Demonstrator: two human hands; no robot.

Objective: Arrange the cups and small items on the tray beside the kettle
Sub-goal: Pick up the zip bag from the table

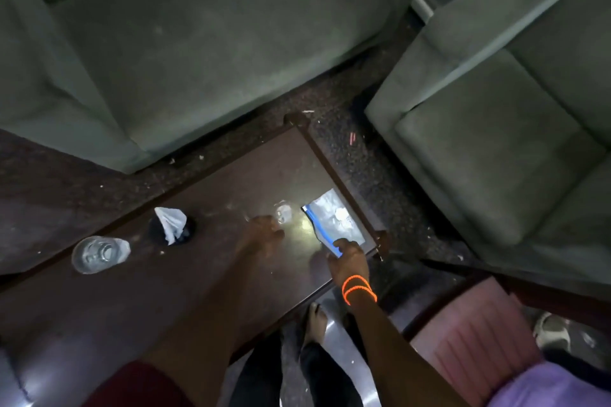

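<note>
So the person was leaning over a dark wooden desk (pixel 205 274) wedged between two grey-green sofas. No tray or kettle showed anywhere in this view.

The left hand (pixel 264 236) was stretched out toward a small clear glass (pixel 283 212), fingers (pixel 276 233) loosely extended and just reaching its near side, not wrapped around it as far as the blur let anyone tell. The glass sat just past those fingertips, so the left hand was clearly the nearer one for it.

The right hand (pixel 348 259), with orange bands on the wrist, was pinching the near end of a clear zip bag (pixel 330 220) with a blue strip. The bag lay just right of the glass, at the desk's corner, its long axis running away from the hand.

Left of the glass, well apart: a dark round holder with a crumpled tissue (pixel 172 225), and further left a bigger glass cup (pixel 99 254) lying on its side. Nothing stood between the fingers and the small glass.
</note>
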